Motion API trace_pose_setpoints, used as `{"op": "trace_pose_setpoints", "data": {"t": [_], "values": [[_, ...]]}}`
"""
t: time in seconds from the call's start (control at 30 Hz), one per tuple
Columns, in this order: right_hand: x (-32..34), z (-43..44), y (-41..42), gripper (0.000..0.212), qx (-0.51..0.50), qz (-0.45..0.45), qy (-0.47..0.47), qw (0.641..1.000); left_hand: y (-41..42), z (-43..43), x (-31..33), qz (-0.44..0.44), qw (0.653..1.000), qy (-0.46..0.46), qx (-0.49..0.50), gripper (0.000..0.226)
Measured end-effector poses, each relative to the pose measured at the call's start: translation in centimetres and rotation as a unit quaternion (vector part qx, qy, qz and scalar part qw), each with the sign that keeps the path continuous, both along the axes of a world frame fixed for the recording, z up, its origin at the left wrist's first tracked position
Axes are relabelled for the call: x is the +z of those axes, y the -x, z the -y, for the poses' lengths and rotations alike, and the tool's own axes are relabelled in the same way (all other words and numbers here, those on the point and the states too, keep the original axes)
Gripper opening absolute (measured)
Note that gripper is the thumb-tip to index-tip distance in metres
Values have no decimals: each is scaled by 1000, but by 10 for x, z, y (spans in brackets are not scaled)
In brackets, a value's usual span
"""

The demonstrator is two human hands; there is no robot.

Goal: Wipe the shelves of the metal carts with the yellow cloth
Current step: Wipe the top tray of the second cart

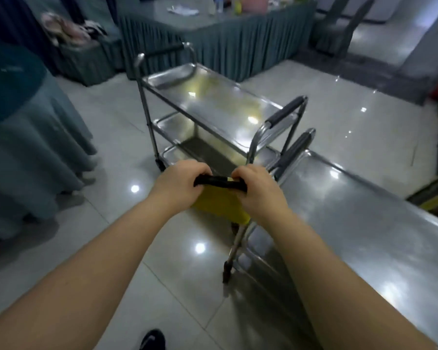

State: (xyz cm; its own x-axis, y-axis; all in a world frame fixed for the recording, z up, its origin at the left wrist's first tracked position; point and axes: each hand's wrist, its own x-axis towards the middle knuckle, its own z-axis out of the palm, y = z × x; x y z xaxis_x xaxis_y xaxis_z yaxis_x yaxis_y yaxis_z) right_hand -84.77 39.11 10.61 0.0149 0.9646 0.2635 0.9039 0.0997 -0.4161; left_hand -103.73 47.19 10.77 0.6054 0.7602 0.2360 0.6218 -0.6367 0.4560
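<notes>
Left hand (181,179) and right hand (254,185) pinching dark top edge of yellow cloth (219,203), fingers curled. Cloth hanging above floor, just beside near cart (352,203). Best: spreading cloth flat, pressing onto top shelf, wiping in overlapping strokes; far cart (213,102) after.

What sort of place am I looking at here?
Likely a banquet hall or hotel function room: a long skirted table, a cloth-covered chair and a metal service cart stand on a glossy tiled floor.
</notes>
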Motion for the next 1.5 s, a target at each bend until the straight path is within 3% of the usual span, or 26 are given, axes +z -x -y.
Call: {"op": "trace_pose_setpoints", "data": {"t": [0.2, 0.33, 0.57, 0.83, 1.07, 1.2, 1.37, 1.5], "values": [[59, -93, 37, 21, -55, 61, -13, 997, 25, -103, 51, 14, 997, -60, -41, 32], [86, -152, 35, 19, -122, 69, -18, 990, 16, -178, 77, 25, 993, -84, -73, 21], [105, -244, -5, 11, -199, 67, -70, 975, -43, -297, 109, 56, 983, -107, -141, 15], [98, -354, -82, 13, -228, 19, -62, 971, -129, -419, 105, 41, 981, -112, -150, 19], [41, -440, -122, 15, -282, -27, -25, 959, -181, -513, 46, 30, 985, -24, -169, 20], [-19, -463, -130, 14, -337, -71, 45, 938, -207, -555, -17, -16, 973, 36, -226, 20], [-81, -470, -115, 10, -441, -137, 133, 877, -229, -577, -87, -92, 927, 143, -335, 20], [-101, -465, -109, 15, -522, -165, 137, 825, -249, -585, -113, -104, 891, 236, -374, 15]]}}
